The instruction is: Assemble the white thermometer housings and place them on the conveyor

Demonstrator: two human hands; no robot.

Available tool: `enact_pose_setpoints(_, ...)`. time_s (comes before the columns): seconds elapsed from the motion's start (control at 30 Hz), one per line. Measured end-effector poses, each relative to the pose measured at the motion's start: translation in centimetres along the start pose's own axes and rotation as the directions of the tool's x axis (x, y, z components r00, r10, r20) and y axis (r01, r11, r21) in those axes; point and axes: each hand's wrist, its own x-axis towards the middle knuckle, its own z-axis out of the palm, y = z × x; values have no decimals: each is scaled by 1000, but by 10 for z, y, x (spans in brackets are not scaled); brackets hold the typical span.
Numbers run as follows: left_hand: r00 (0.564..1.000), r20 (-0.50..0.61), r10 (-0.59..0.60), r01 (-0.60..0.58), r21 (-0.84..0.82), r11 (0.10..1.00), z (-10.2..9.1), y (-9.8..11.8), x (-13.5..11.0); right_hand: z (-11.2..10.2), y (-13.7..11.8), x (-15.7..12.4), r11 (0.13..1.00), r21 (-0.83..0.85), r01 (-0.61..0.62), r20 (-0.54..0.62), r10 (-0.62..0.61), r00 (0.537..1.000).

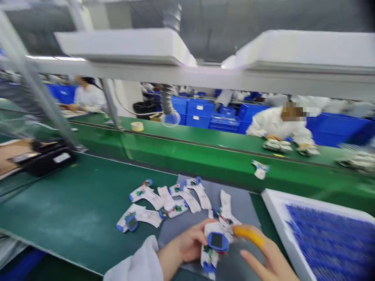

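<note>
- Left hand (187, 244) closed narrowly around the left side of a blue-framed screen unit (216, 242), with a white coat sleeve (134, 263) at the wrist.
- Right hand (263, 249) spread wider at the unit's right side, an orange-yellow finger cot (249, 236) on one finger reaching against it; the blur here makes it hard to say whether this hand grips or only touches.
- The held unit sits just above a dark grey mat (246, 218), its white strip with small green circuit parts (209, 255) hanging downward.
- Four similar white strips (181, 199) lie overlapping at the mat's upper left, and another (225, 207) lies just beyond the hands.
- One more unit (136, 218) lies face up beside the mat on a green workbench (58, 210).
- A white-framed tray with blue rows (322, 242) sits to the right of the mat.
- A black case (48, 158) lies at the bench's far left.
- Across a green conveyor (205, 136), a co-worker in white (278, 125) handles similar strips, and another co-worker (88, 95) sits farther left.
- Blue crates (199, 113) stand stacked behind them, and a tape roll (137, 126) rests on the conveyor's edge.
</note>
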Motion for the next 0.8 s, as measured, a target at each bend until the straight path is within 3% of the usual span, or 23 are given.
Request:
enact_pose_setpoints(0.07,994,-65,88,-60,353,934,7,-3,-5,11,-13,-8,999,41,-14,26,12,1000)
enact_pose_setpoints(0.13,954,-95,283,-147,677,721,14,-3,-13,21,-25,-7,998,63,-11,71,7,997)
enact_pose_setpoints(0.2,903,-66,424,-182,835,519,19,-4,-21,27,-35,-3,997,72,18,110,-26,994)
enact_pose_setpoints(0.23,892,-64,448,-182,856,484,21,-3,-24,30,-38,-1,997,70,42,123,-51,991)
enact_pose_setpoints(0.3,911,-116,396,-143,811,567,20,-1,-29,32,-40,-1,994,51,98,129,-104,986)
enact_pose_setpoints(0.4,954,-194,228,-36,681,731,18,6,-33,33,-38,-5,987,-20,158,76,-157,985)
enact_pose_setpoints(0.57,988,-149,29,81,679,730,24,10,-36,32,-36,-9,969,-55,241,-4,-242,970)
enact_pose_setpoints(0.7,981,-191,29,72,500,863,32,-1,-31,40,-36,-10,974,43,224,-64,-221,973)
enact_pose_setpoints(0.8,963,-263,58,28,311,950,33,-6,-28,44,-33,-10,978,76,196,-45,-193,980)
